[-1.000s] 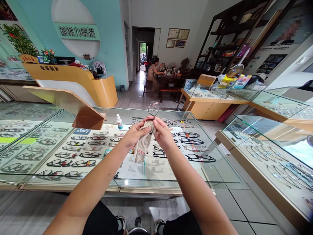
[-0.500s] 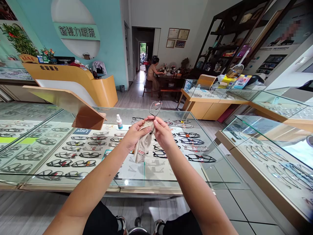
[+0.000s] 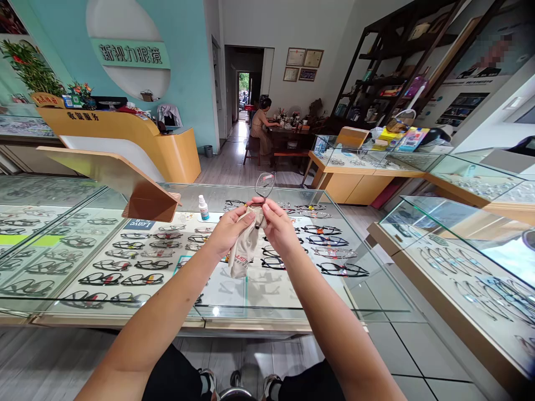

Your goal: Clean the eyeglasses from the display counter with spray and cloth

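Above the glass display case [image 3: 292, 309], my left hand [image 3: 229, 229] is closed on a beige cloth [image 3: 243, 253] with red lettering, which hangs down from the fingers. My right hand [image 3: 279, 224] pinches a pair of eyeglasses [image 3: 264, 185], one lens standing upright above the fingertips. The cloth bunches between both hands against the lower part of the glasses, and the fingers cover the other lens. A small white spray bottle [image 3: 203, 208] stands on the case, left of my hands.
Rows of eyeglasses [image 3: 328, 240] lie inside the case. A wooden stand [image 3: 146, 195] leans at the left. More glass cases [image 3: 451, 262] are on the right. A seated person [image 3: 261, 125] is at a dark table in the back.
The hands stay almost in place. The cloth between them has shifted slightly, and its lettering is folded differently.
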The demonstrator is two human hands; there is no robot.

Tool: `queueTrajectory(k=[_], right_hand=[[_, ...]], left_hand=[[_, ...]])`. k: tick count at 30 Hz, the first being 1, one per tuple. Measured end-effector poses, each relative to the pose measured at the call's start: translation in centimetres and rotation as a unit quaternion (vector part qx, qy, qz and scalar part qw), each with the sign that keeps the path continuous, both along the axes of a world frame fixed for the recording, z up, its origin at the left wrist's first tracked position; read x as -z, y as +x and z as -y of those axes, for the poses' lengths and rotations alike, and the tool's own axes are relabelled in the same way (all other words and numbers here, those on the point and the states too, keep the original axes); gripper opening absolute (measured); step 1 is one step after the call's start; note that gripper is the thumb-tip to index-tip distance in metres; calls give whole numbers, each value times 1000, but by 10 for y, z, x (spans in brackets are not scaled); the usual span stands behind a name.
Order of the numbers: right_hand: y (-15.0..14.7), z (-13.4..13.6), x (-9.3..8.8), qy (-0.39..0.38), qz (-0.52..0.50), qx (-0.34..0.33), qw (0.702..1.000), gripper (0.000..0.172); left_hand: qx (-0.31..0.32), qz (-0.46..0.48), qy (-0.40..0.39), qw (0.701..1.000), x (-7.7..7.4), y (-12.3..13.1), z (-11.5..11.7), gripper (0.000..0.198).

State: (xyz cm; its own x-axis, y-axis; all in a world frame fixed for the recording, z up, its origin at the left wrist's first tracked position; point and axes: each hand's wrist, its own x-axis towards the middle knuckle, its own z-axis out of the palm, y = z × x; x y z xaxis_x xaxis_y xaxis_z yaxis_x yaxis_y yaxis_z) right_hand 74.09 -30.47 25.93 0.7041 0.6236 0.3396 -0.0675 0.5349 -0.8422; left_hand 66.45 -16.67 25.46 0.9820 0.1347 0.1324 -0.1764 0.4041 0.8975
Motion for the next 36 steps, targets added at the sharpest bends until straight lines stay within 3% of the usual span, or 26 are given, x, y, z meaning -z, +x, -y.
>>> queueTrajectory(k=[5, 26, 36], right_hand=[[-1, -2, 2, -10, 5, 7, 1000, 37], [-9, -9, 1, -12, 28, 4, 1000, 38], [5, -3, 11, -70, 128, 34, 989, 41]], left_hand=[[-19, -2, -4, 1000, 0, 1, 0, 49], [-90, 18, -35, 995, 0, 1, 7, 54], [-53, -5, -39, 998, -5, 1, -3, 54]])
